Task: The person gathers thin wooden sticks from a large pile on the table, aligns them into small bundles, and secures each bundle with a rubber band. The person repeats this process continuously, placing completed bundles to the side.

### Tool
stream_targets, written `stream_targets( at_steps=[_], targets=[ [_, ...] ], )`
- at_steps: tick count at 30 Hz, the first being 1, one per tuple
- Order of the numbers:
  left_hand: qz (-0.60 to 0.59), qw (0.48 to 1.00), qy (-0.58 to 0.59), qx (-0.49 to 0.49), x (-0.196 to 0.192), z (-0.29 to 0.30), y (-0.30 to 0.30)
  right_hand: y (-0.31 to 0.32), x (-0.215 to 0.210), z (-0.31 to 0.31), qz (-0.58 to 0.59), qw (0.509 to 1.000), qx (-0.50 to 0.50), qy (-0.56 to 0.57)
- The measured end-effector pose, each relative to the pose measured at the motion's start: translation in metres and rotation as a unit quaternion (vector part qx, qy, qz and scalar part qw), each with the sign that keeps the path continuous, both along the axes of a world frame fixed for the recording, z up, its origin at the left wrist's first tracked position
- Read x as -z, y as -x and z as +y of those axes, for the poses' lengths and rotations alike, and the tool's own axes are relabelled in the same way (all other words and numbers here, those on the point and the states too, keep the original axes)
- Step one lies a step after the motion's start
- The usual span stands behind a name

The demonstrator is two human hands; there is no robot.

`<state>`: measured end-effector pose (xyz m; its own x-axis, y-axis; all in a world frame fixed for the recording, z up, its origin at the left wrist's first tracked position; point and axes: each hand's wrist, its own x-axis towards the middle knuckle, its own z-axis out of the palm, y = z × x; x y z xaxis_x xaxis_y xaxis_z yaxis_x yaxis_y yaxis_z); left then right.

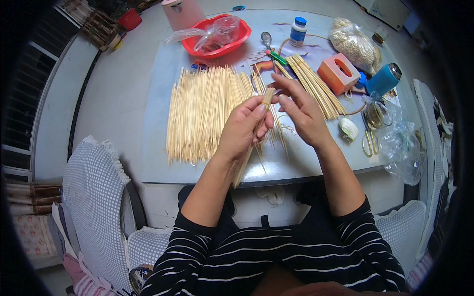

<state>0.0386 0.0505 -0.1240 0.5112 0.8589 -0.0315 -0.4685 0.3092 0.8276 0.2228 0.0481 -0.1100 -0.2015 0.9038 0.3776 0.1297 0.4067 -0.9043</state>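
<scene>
My left hand (pixel 243 124) is closed around a slim bundle of bamboo skewers (pixel 268 94), held at a slant above the table's near side. A thin band seems to circle the bundle close to its upper end. Beside that end is my right hand (pixel 307 114), its fingers stretched and apart; any thread in it is too fine to make out. Left of my hands lies a wide pile of loose bamboo skewers (pixel 205 111). A few scattered skewers lie beneath my hands. To the right rest several more skewer bundles (pixel 316 86), side by side.
On the table (pixel 158 167) stand a red basin (pixel 232 48) with a plastic bag, a white bottle (pixel 297 33), a tissue box (pixel 339 74) and a blue flask (pixel 383 80). Scissors (pixel 370 143), a ball of white string (pixel 348 129) and clear plastic bags (pixel 402 143) lie at the right.
</scene>
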Motion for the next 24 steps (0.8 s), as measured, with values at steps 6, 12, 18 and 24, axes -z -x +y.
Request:
stream_targets(
  at_steps=[6, 12, 18, 24],
  targets=[
    [-0.145, 0.977, -0.006, -0.156, 0.004, 0.013, 0.012, 0.023, 0.019, -0.012, 0.067, 0.943, -0.164, 0.280],
    [-0.166, 0.961, -0.003, -0.220, 0.013, 0.031, 0.033, 0.041, 0.016, -0.024, 0.032, 0.897, -0.210, 0.386],
    [-0.136, 0.955, 0.007, -0.262, 0.016, 0.040, 0.048, 0.037, 0.008, -0.023, 0.066, 0.877, -0.236, 0.414],
    [-0.120, 0.967, -0.022, -0.223, 0.018, 0.036, 0.042, 0.033, 0.010, -0.022, 0.096, 0.848, -0.253, 0.457]
  ],
)
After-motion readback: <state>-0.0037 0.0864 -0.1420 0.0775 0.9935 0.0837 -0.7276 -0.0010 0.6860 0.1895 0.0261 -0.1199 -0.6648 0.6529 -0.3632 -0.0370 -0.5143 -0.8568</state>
